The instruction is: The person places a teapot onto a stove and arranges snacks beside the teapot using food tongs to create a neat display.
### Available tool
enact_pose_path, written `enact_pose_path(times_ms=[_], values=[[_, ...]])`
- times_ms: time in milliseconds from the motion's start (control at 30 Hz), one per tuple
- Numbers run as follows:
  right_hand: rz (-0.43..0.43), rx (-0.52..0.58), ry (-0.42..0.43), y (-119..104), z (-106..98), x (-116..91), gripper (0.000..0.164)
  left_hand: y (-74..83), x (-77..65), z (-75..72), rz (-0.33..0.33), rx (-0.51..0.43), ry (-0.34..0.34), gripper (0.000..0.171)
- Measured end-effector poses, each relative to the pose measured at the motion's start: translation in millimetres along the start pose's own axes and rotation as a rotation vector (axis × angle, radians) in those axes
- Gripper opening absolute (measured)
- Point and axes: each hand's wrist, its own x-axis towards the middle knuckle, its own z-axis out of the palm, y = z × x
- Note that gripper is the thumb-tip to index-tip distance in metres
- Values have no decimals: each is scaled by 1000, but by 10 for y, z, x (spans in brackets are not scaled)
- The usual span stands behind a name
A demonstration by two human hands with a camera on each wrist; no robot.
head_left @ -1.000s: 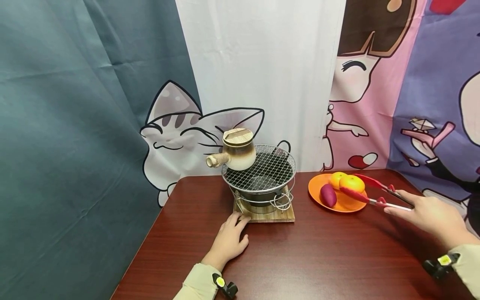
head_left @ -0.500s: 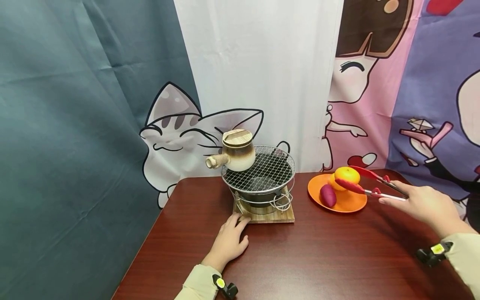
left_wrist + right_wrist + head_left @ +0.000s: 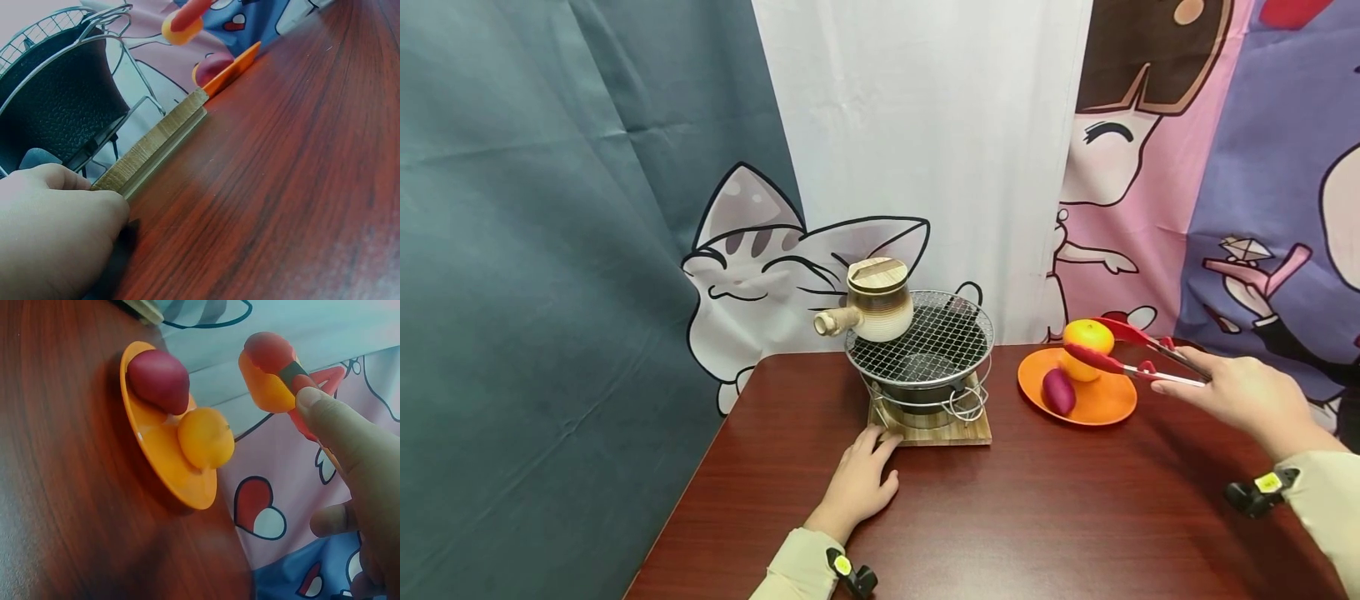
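My right hand (image 3: 1251,400) grips metal tongs with red tips (image 3: 1093,359), which hold an orange (image 3: 1088,332) raised over the orange plate (image 3: 1108,410). In the right wrist view, the held orange (image 3: 267,390) is clear of the plate, partly hidden behind a red tip. A second orange (image 3: 206,439) and a purple sweet potato (image 3: 1059,392) lie on the plate. My left hand (image 3: 853,490) rests at the wooden base (image 3: 951,432) of the grill, fingertips touching its front left corner and thumb spread aside.
On the base stands a round grill with a wire mesh (image 3: 936,337). A lidded pot (image 3: 883,317) sits at the mesh's left side, its handle (image 3: 837,321) pointing left. Behind the dark red table (image 3: 1030,517) hangs a cartoon-printed curtain (image 3: 970,150).
The tongs have lifted the orange up off the plate and shifted it slightly left, uncovering the second orange. My left hand has stayed at the base.
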Motion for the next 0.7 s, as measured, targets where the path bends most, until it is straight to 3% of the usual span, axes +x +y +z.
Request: enact_pose_path(times_ms=[700], values=[[-39, 4, 14, -229, -95, 131, 98, 8, -8, -4, -6, -1, -1, 53]])
